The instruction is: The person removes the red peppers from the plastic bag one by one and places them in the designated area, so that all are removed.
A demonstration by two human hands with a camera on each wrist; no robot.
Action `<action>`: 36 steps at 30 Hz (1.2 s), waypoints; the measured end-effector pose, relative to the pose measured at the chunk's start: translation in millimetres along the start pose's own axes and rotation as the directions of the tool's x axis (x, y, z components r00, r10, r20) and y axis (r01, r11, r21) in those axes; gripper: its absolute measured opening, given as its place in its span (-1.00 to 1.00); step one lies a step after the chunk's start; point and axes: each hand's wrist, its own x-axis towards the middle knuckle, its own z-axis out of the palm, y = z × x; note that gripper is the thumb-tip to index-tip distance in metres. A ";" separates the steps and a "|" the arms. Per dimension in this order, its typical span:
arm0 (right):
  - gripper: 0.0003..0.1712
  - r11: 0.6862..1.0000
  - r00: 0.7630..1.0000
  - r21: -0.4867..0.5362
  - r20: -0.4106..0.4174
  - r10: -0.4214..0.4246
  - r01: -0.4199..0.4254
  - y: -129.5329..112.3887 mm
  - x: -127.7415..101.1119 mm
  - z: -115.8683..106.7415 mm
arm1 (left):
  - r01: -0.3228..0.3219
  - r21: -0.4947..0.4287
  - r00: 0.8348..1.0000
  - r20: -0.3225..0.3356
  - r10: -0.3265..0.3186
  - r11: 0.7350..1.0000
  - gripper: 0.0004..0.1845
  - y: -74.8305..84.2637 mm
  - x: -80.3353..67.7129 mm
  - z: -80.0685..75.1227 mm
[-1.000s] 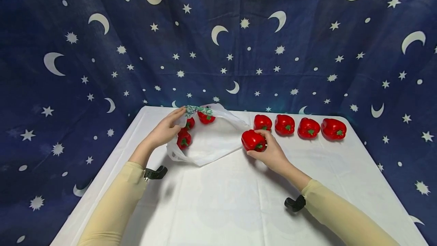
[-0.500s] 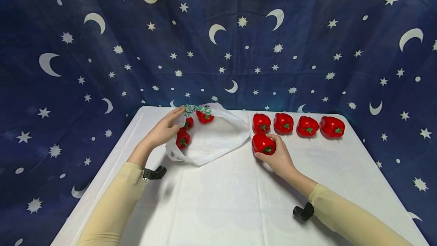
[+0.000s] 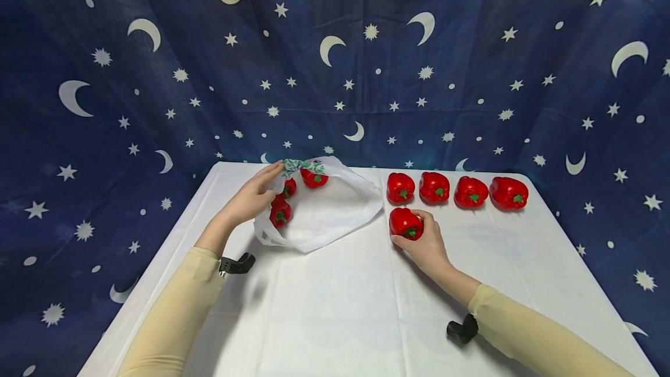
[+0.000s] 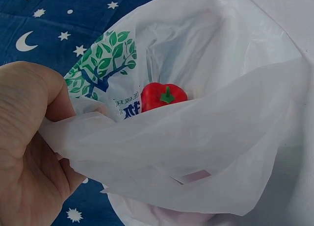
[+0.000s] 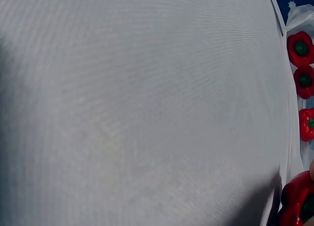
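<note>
My left hand (image 3: 252,196) pinches the left rim of a white plastic bag (image 3: 324,240). In the left wrist view, the thumb and fingers grip the bag's edge next to a printed green tree. Three red bell peppers lie inside: one farther back (image 3: 314,178), one in the middle (image 3: 289,188), one nearest (image 3: 280,212). Just right of the bag's mouth, my right hand (image 3: 426,244) holds another red bell pepper (image 3: 405,223), fingers behind it and thumb in front. Only part of that held pepper (image 5: 296,199) enters the right wrist view.
Along the table's back right runs a row of red bell peppers, from the leftmost pepper (image 3: 401,188) to the rightmost pepper (image 3: 509,194). White cloth covers the table (image 3: 335,313). Behind it hangs a dark blue curtain (image 3: 293,63) with moons and stars.
My right hand has moved to the right and slightly nearer with its bell pepper, away from the bag's mouth. The left hand keeps its grip on the bag, which has barely moved.
</note>
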 end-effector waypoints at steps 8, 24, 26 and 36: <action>0.08 0.999 1.000 -0.048 -0.016 -0.016 0.016 0.0 -1.5 2.4 | 0.003 0.000 1.000 0.001 -0.003 1.000 -0.30 0.6 0.0 1.1; 0.12 0.998 1.000 -0.061 -0.015 -0.008 0.007 3.0 -3.1 1.4 | -0.008 -0.008 1.000 -0.002 0.008 1.000 -0.31 -0.4 -1.1 0.7; 0.13 0.998 1.000 -0.056 -0.009 -0.008 0.007 2.7 -3.9 0.5 | -0.011 -0.005 1.000 -0.003 0.011 1.000 -0.31 -0.5 -1.5 0.7; 0.21 1.000 1.000 -0.022 0.018 0.015 -0.015 2.9 -7.7 -11.3 | -0.016 -0.001 1.000 -0.004 0.016 1.000 -0.31 0.3 -2.0 0.9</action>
